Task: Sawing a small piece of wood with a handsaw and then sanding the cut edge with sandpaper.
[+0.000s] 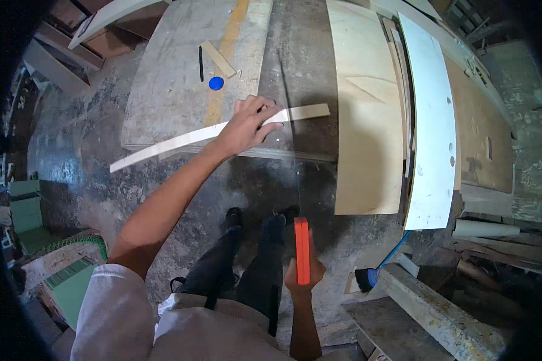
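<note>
A long, pale wooden strip (pixel 168 144) is laid slantwise along the near side of a grey worktop (pixel 174 90), its left end poking out past the near edge. It's held down by the left hand (pixel 250 123), close to the strip's right end: fingers curled over the far side, thumb on the near side, so a narrow grip. An orange saw handle (pixel 302 249) is gripped in the right hand (pixel 307 274), fist closed, nearer the body. The blade (pixel 284 84) is seen almost edge-on (basically just a thin dark line) and crosses the strip just right of the left hand; whether wood is touched by it can't be told from here.

Farther off on the worktop, a blue disc (pixel 216 83), a short wood offcut (pixel 218 59) and a thin black stick (pixel 201 64) are grouped together. To the right, a plywood sheet (pixel 367 138) and a white board (pixel 430 120) can be seen.
</note>
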A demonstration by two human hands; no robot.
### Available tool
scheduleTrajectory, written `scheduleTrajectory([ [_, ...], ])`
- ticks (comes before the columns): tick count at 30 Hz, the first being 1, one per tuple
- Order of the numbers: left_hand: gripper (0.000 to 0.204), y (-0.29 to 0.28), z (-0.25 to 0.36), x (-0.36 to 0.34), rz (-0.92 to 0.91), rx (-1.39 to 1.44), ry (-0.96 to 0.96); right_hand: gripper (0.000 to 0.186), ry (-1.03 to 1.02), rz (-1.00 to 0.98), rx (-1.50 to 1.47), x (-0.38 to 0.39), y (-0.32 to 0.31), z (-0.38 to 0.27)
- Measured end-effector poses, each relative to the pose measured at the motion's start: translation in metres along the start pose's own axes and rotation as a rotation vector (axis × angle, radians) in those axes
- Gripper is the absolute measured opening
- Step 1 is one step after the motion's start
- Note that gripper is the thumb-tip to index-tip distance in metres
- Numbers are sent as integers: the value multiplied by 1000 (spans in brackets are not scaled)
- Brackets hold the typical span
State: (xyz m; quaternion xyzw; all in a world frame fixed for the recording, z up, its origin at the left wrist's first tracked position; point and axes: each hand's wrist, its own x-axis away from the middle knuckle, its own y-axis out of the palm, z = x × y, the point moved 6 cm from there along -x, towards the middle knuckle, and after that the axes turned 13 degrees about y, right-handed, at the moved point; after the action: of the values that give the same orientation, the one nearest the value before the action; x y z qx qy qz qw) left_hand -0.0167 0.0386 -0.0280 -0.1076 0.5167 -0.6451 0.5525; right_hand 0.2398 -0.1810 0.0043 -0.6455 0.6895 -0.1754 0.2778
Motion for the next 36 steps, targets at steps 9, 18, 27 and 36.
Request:
scheduleTrajectory([
  [9, 41, -31, -21, 23, 29, -88, -35, 58, 137, -128, -42, 9, 31, -9],
  [18, 46, -39, -63, 36, -338, -110, -165, 53, 92, -67, -38, 16, 53, -34],
  [27, 46, -32, -42, 1, -261, -113, 218, 48, 95, 36, 29, 27, 34, -38],
  [36, 71, -28, -39, -25, -576, 39, -60, 45, 248, 121, -138, 7, 12, -57],
])
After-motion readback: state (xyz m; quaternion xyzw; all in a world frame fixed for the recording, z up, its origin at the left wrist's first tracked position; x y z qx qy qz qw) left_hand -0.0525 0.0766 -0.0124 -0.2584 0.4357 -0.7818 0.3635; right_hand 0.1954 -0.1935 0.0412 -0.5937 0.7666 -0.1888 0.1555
